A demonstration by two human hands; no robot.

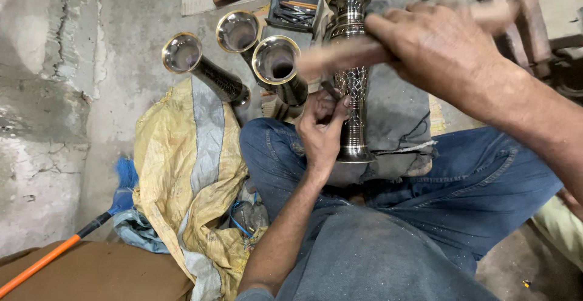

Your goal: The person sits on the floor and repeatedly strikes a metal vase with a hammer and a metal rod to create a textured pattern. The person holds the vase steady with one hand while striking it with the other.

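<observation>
Steadying engraved metal vase, left hand, right hand gripping blurred, seemingly wooden mallet

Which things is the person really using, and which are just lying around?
In use:
left hand pressing a small tool against the dark metal vase
right hand swinging a wooden mallet

Lying about:
three other vases
yellow sack
orange-handled broom
</observation>
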